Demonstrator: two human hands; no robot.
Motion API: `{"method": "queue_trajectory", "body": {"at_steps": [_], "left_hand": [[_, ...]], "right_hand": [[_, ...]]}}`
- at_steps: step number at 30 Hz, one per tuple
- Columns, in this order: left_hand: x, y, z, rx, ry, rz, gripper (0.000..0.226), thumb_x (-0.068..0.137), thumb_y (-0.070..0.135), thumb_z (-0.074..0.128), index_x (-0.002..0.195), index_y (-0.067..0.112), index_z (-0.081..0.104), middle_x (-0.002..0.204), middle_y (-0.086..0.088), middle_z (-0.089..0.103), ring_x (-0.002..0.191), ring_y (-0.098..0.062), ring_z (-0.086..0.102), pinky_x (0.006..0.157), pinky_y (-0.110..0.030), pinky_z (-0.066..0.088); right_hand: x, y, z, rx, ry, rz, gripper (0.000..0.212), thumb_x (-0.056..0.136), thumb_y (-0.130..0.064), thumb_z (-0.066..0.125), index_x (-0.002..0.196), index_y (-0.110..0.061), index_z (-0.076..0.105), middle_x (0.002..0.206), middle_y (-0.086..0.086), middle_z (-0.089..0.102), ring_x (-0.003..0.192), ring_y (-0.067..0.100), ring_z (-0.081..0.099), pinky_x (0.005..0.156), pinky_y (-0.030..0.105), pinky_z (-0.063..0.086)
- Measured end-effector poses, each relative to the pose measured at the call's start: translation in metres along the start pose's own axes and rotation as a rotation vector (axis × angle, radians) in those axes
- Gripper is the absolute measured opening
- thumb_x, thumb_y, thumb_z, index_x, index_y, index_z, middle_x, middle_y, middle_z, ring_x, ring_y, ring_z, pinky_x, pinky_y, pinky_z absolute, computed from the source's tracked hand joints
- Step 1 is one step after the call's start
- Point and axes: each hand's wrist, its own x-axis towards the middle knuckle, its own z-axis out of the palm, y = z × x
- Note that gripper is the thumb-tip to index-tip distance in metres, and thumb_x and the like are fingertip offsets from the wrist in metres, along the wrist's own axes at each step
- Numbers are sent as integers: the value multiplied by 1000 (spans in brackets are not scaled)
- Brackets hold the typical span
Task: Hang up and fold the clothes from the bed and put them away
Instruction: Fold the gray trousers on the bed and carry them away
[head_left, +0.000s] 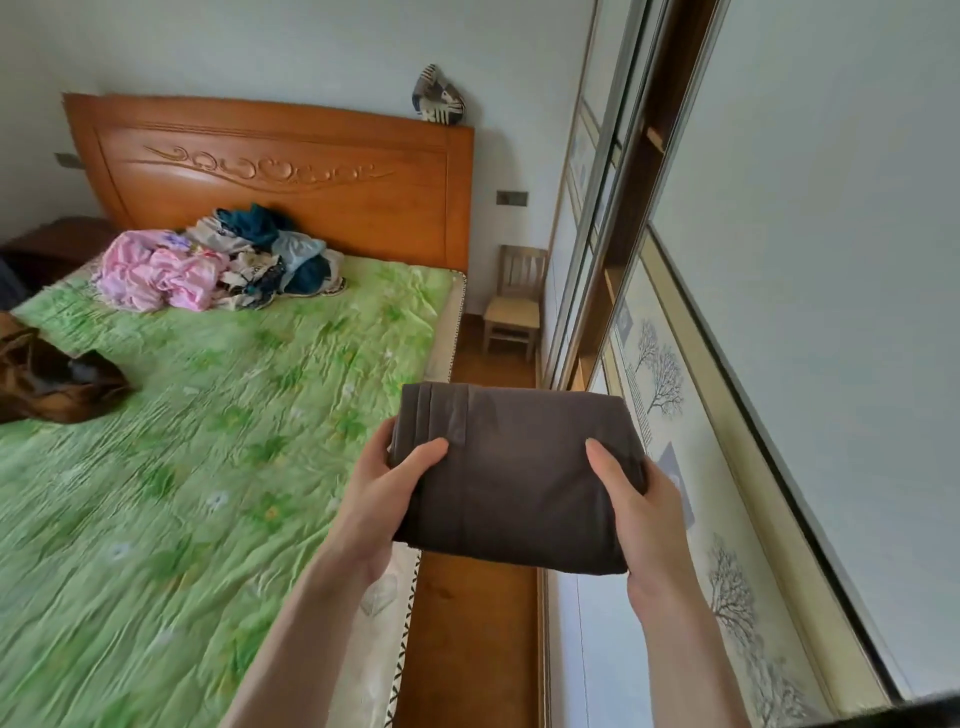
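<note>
A folded dark brown garment (514, 478) is held in the air over the gap between the bed and the wardrobe. My left hand (384, 493) grips its left edge, thumb on top. My right hand (639, 509) grips its right edge the same way. On the bed (208, 441), with its green flowered sheet, a pile of unfolded clothes (223, 260) in pink, white, teal and blue lies near the headboard. A brown garment (47, 379) lies crumpled at the bed's left edge.
The wardrobe (779, 312) with sliding doors fills the right side; a dark opening (623, 218) shows between its panels. A wooden chair (514, 301) stands at the far end of the narrow wooden floor strip (467, 623). A patterned object (439, 96) sits atop the headboard (291, 176).
</note>
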Motion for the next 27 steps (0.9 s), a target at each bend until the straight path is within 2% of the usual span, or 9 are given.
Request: {"method": "queue_trajectory", "body": {"at_steps": [2, 5, 10, 13, 17, 20, 24, 27], "left_hand": [[20, 4, 0, 16, 3, 1, 39, 78, 39, 82, 116, 42, 73, 114, 3, 80, 101, -21, 79, 72, -33, 65], [56, 3, 2, 32, 5, -4, 33, 78, 40, 82, 110, 45, 75, 113, 3, 80, 101, -20, 79, 73, -33, 65], [132, 8, 6, -7, 3, -25, 46, 76, 39, 83, 120, 38, 71, 112, 1, 81, 99, -22, 79, 70, -33, 65], [183, 22, 6, -3, -20, -13, 49, 75, 41, 83, 122, 38, 70, 111, 3, 81, 98, -20, 79, 70, -33, 65], [246, 43, 3, -2, -59, 10, 39, 75, 42, 84, 113, 45, 72, 109, 6, 81, 95, -17, 79, 67, -31, 64], [286, 53, 4, 8, -77, 14, 47, 77, 40, 83, 122, 37, 70, 111, 3, 80, 97, -19, 79, 68, -33, 64], [335, 61, 10, 0, -92, 15, 50, 79, 40, 84, 126, 39, 68, 113, 4, 80, 99, -20, 79, 70, -34, 65], [371, 63, 17, -7, -112, 6, 43, 80, 39, 85, 120, 44, 70, 110, 6, 80, 97, -19, 79, 68, -33, 64]], "right_hand": [[20, 5, 11, 0, 8, 10, 65, 86, -61, 71, 143, -34, 54, 133, -9, 63, 109, 12, 63, 83, 32, 58], [53, 12, 26, -3, 21, 47, 49, 87, -60, 70, 130, -42, 53, 128, -9, 62, 109, 16, 63, 90, 39, 58], [118, -6, 55, -1, 17, 41, 40, 78, -64, 71, 110, -45, 60, 114, -20, 65, 98, 6, 64, 66, 21, 54], [157, -21, 77, 6, 19, 21, 33, 78, -63, 73, 104, -48, 60, 111, -23, 65, 97, 4, 65, 62, 17, 52], [202, -39, 111, 14, 31, 26, 36, 74, -66, 71, 103, -49, 58, 109, -25, 63, 94, 4, 63, 58, 15, 52], [233, -50, 129, 17, 43, 20, 37, 70, -69, 69, 100, -52, 57, 104, -28, 61, 91, 4, 62, 49, 9, 49], [279, -62, 143, -16, 71, 9, 41, 66, -72, 69, 100, -51, 57, 106, -26, 62, 93, 6, 63, 60, 17, 51], [312, -65, 152, -25, 89, 15, 43, 67, -71, 67, 102, -50, 54, 107, -24, 59, 92, 8, 61, 63, 20, 49]]}}
